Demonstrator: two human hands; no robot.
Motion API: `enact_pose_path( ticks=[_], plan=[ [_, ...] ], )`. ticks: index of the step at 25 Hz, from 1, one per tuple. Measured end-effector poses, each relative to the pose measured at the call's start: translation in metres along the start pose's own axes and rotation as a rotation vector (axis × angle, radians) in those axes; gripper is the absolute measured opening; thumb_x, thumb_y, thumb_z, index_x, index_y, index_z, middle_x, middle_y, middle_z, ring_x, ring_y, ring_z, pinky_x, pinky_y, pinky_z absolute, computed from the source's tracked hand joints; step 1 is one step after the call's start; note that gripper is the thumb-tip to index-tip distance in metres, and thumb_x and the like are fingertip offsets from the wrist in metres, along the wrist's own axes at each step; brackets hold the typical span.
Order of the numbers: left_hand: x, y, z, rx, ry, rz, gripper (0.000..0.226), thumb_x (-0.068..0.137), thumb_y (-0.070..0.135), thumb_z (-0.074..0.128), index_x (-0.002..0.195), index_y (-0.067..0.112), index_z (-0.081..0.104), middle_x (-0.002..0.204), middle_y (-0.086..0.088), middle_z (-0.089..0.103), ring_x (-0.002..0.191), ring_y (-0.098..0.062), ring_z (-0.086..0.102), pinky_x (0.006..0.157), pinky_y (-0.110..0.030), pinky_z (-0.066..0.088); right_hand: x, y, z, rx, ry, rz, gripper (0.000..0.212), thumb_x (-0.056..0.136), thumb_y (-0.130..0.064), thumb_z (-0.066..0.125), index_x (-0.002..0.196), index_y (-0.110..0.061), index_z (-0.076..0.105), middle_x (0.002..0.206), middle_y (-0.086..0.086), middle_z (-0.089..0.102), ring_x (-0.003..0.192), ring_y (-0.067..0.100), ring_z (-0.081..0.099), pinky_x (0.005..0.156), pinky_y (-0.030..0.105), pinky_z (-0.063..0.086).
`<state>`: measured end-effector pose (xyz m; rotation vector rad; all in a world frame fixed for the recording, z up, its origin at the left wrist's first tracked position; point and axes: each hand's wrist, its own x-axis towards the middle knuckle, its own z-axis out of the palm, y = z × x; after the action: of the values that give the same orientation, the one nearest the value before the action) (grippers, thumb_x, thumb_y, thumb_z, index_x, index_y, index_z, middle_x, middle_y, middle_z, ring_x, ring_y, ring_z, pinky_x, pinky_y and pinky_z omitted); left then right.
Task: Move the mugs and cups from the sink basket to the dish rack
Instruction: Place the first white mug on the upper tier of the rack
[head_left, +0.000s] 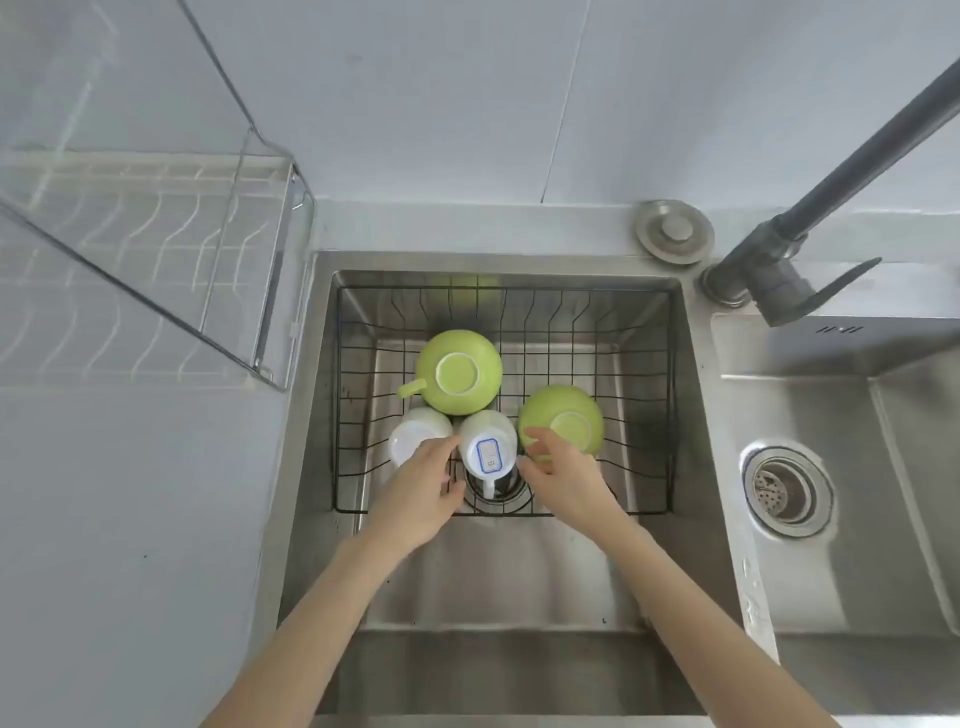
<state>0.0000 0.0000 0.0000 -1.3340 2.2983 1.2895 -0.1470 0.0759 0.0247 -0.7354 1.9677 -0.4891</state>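
A black wire sink basket (644, 395) sits in the left sink bowl. Several cups stand upside down in it: a green mug (460, 371) with its handle to the left, a second green mug (563, 415) to the right, a white cup (415, 431) and a white mug (488, 441) with a blue label on its base. My left hand (421, 493) reaches between the two white cups, fingers apart and touching them. My right hand (563, 473) is spread open at the front of the right green mug, not clearly gripping. The white dish rack (135, 249) stands at the upper left.
A dark faucet (779, 260) rises at the upper right beside a round metal cap (674, 234). A second sink bowl with a drain strainer (784, 491) lies to the right. Grey counter (130, 519) runs along the left under the rack.
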Motion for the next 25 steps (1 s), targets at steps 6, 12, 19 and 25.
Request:
enact_pose_path(
  ticks=[6,12,19,25],
  plan=[
    [0.026,-0.013,0.025,-0.020,-0.031,-0.017,0.061,0.085,0.010,0.052,0.140,0.019,0.026,0.141,-0.002,0.038,0.100,-0.026,0.061,0.086,-0.047,0.051,0.031,0.008,0.021,0.027,-0.043,0.072,0.051,0.092,-0.017,0.048,0.140,-0.013,0.034,0.124,0.019,0.061,0.108,0.031,0.060,0.092,0.035,0.046],
    [0.041,-0.008,0.036,-0.074,0.020,-0.046,0.066,0.085,0.007,0.052,0.142,0.018,0.020,0.145,-0.002,0.032,0.103,-0.029,0.057,0.086,-0.045,0.050,0.053,0.016,0.032,0.035,-0.110,0.100,0.058,0.093,-0.026,0.047,0.145,-0.014,0.024,0.133,0.011,0.055,0.118,0.030,0.054,0.095,0.032,0.043],
    [0.042,-0.006,0.044,-0.092,0.095,-0.038,0.067,0.084,0.005,0.055,0.141,0.019,0.023,0.146,-0.002,0.033,0.120,-0.025,0.049,0.087,-0.045,0.050,0.057,0.015,0.041,0.120,-0.061,0.141,0.058,0.094,-0.028,0.045,0.146,-0.013,0.023,0.131,0.015,0.057,0.115,0.034,0.057,0.100,0.039,0.046],
    [0.029,0.004,0.035,-0.022,0.123,0.024,0.065,0.084,0.014,0.059,0.139,0.020,0.027,0.142,0.001,0.037,0.107,-0.025,0.056,0.081,-0.043,0.051,0.039,0.010,0.031,0.128,-0.037,0.118,0.055,0.093,-0.026,0.044,0.144,-0.016,0.026,0.125,0.014,0.061,0.109,0.035,0.060,0.096,0.042,0.049]
  ],
)
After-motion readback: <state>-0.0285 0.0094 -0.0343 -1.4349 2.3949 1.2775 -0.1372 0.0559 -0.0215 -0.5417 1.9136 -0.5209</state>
